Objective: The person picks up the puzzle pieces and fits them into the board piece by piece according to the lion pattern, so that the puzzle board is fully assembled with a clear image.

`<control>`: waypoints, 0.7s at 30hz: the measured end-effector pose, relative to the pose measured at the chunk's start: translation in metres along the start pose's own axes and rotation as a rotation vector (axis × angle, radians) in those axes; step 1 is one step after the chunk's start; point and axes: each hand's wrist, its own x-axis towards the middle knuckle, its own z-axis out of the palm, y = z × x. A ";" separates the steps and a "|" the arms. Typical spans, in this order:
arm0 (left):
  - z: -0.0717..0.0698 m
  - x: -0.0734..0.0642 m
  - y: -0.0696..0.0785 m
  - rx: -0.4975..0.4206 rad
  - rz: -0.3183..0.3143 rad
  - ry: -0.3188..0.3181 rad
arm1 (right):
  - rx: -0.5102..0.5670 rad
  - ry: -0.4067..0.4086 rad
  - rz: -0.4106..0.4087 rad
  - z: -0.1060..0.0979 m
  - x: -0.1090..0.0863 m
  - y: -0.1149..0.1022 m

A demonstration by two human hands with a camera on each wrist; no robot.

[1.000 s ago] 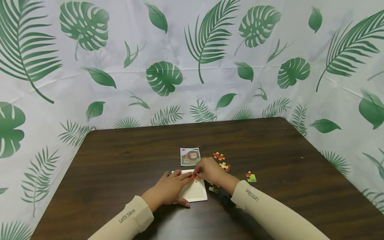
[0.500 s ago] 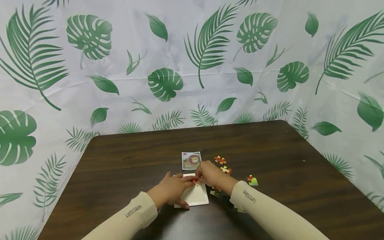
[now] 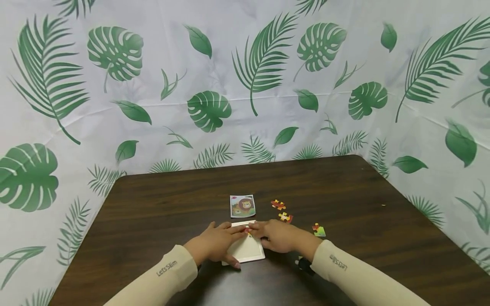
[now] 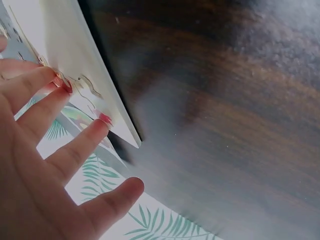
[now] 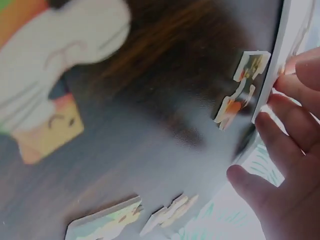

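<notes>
A shallow white puzzle tray (image 3: 248,252) lies on the table between my hands, with a small red puzzle piece (image 3: 248,230) near its top edge. My left hand (image 3: 215,244) lies across the tray's left side, fingers spread and nearly straight, fingertips touching the pieces by the upper edge. From the right, my right hand (image 3: 282,235) reaches over with extended fingers, its fingertips resting at the tray's upper right beside the red piece. Under that hand, next to the tray's edge, a loose puzzle piece (image 5: 237,107) shows in the right wrist view. Fingers partly hide the pieces inside.
Behind the tray lies a lion picture card (image 3: 242,206). To the right are a red-orange piece (image 3: 278,205), a yellow-and-red piece (image 3: 285,217) and a green piece (image 3: 319,230). Closer pieces (image 5: 65,55) look large and blurred. A leaf-printed cloth (image 3: 206,140) hangs behind the table.
My right hand has gone from pinching at the tray's top edge to lying flatter with straightened fingers. The left hand has stayed on the tray. The head view has shifted slightly.
</notes>
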 end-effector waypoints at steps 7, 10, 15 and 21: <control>-0.001 0.004 0.000 0.029 0.022 0.028 | -0.065 -0.071 0.086 -0.001 -0.002 -0.008; -0.001 0.004 0.002 0.030 0.024 0.018 | -0.133 -0.099 0.121 -0.001 -0.003 -0.013; 0.000 0.004 0.003 0.015 0.009 0.005 | -0.213 -0.139 0.158 -0.001 -0.004 -0.017; 0.002 0.007 -0.004 0.011 -0.010 -0.009 | -0.141 -0.143 0.166 0.002 -0.001 -0.012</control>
